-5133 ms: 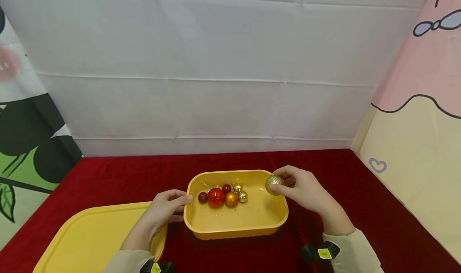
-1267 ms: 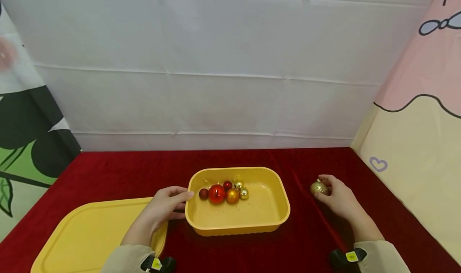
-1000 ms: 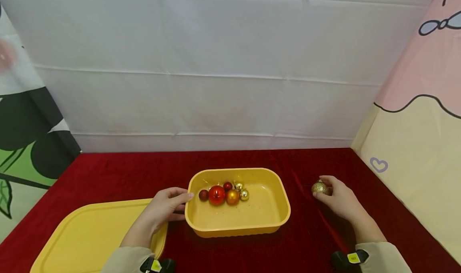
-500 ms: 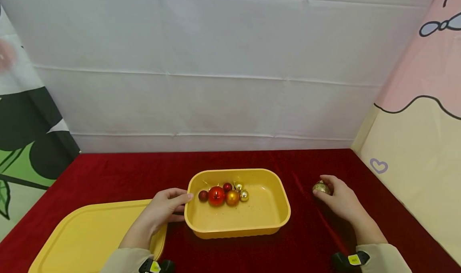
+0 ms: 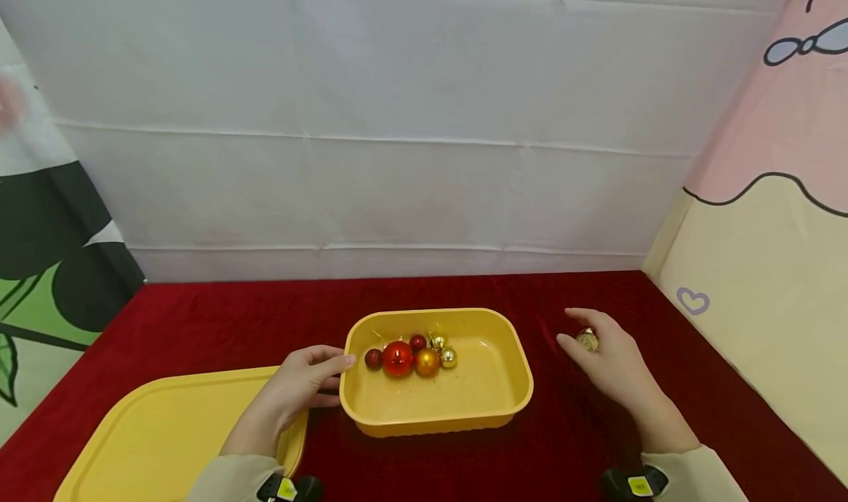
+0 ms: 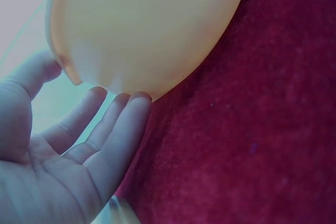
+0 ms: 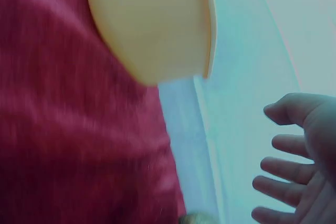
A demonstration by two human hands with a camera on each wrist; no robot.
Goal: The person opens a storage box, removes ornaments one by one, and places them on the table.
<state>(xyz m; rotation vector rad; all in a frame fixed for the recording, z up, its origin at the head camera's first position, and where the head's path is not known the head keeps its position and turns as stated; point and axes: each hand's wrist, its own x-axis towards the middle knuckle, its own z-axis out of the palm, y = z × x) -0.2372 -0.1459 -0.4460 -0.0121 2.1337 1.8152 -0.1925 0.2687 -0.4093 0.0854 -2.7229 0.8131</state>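
Note:
A yellow plastic box [image 5: 437, 406] stands on the red cloth. Inside, towards its left side, lie several Christmas baubles: a large shiny red bauble [image 5: 398, 358], an orange-gold bauble [image 5: 427, 362], small dark red ones and small gold ones. My left hand [image 5: 301, 380] holds the box's left end, thumb over the rim and fingertips against the outer wall [image 6: 157, 35]. To the right of the box, my right hand [image 5: 609, 358] has its fingers spread and holds nothing. A glittery gold bauble [image 5: 587, 339] rests on the cloth behind that hand, partly hidden by it.
A flat yellow lid [image 5: 179, 428] lies on the cloth at the left, partly under my left forearm. The red cloth [image 5: 265, 318] covers the table, with a white backdrop [image 5: 411, 134] behind and printed cloths at both sides.
My right hand carried the glittery gold bauble from above the box to the cloth on the right, then let it go and shifted slightly left. My left hand stayed on the box.

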